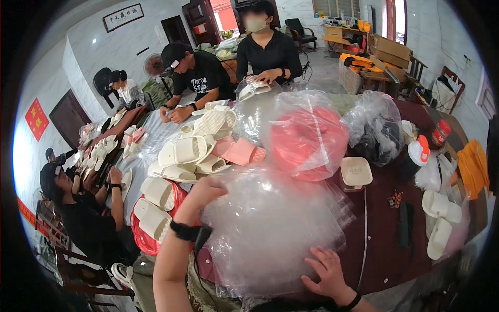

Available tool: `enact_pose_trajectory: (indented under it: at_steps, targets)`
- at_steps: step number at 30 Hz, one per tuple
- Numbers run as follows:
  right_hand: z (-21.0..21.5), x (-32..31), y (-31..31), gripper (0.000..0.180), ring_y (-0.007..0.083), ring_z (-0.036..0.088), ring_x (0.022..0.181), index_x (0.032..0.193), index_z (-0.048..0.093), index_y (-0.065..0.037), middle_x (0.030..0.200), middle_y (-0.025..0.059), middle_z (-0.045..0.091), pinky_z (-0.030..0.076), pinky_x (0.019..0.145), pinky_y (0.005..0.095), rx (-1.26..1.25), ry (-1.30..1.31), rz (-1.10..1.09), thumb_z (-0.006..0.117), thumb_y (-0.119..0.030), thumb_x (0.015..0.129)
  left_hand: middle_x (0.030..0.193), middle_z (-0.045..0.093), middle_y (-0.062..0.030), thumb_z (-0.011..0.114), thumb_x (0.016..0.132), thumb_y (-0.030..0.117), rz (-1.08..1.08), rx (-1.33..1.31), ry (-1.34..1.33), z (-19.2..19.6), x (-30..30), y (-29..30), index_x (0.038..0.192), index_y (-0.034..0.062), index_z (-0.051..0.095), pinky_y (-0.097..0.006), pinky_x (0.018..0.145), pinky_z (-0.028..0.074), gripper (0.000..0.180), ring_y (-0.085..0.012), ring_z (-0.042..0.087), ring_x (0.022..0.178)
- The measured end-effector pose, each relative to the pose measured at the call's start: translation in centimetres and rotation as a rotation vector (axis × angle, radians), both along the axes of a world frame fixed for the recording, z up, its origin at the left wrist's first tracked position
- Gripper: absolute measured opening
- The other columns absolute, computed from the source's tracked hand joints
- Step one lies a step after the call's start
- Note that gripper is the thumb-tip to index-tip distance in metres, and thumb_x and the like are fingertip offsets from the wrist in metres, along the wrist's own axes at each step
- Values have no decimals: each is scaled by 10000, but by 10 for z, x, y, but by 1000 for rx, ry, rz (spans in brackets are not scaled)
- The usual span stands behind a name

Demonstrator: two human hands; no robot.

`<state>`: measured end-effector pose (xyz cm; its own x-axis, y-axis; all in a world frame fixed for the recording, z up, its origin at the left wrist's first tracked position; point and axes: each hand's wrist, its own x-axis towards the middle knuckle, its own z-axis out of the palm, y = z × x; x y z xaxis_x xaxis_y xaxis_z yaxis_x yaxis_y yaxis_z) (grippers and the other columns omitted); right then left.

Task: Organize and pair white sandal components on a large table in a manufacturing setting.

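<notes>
Bags point(270, 229), clear and slippery, look light and floppy; best gathered at an edge. Left hand point(205, 190) pinches the heap's top; right hand point(325, 270) lies spread flat, gripping nothing.

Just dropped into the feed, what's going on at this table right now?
Several people sit around a long table covered with cream and pink foam slippers. The camera wearer has both hands on a big stack of clear plastic bags: the left hand rests on its upper left edge, the right hand presses flat on its lower edge. A red mesh sack of cream slippers sits to the left. Across the table, a person in black handles a bagged slipper.
</notes>
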<state>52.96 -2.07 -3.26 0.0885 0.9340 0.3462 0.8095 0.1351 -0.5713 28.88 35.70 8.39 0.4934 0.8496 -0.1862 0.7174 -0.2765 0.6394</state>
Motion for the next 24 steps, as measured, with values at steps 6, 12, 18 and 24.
enact_pose_trajectory:
  at_steps: [6,12,18,24]
  targets:
    - [8,8,-9,297,308,554,1185,1080,674,-140,1285,93,578,422,985,470,333,74,-111,746,-209,800,852,694,-30,678,887,144,298,-104,-741,46,-68,-47,1002,16,718,-307,712,518,177,-149,661,749]
    - [21,-4,-10,130,275,652,989,967,713,-97,1097,74,676,494,886,391,312,306,39,712,-92,838,1244,635,-135,571,1024,235,680,-324,-1454,3,-50,-131,1339,-1,528,-453,940,531,396,-284,632,1104]
    - [33,-37,0,290,145,646,1025,1221,645,-6,1171,82,672,529,863,305,-385,1305,494,593,-222,1034,1103,606,-26,553,1042,337,942,-540,-1497,-82,19,-232,1235,109,577,-438,855,484,300,-213,585,1003]
    - [18,-68,36,528,131,597,1075,1339,556,-23,1257,59,611,498,891,298,-603,1442,388,508,-461,1048,1204,577,-104,484,1068,350,907,-680,-1513,-82,41,-285,1244,84,510,-465,930,501,320,-276,592,1083]
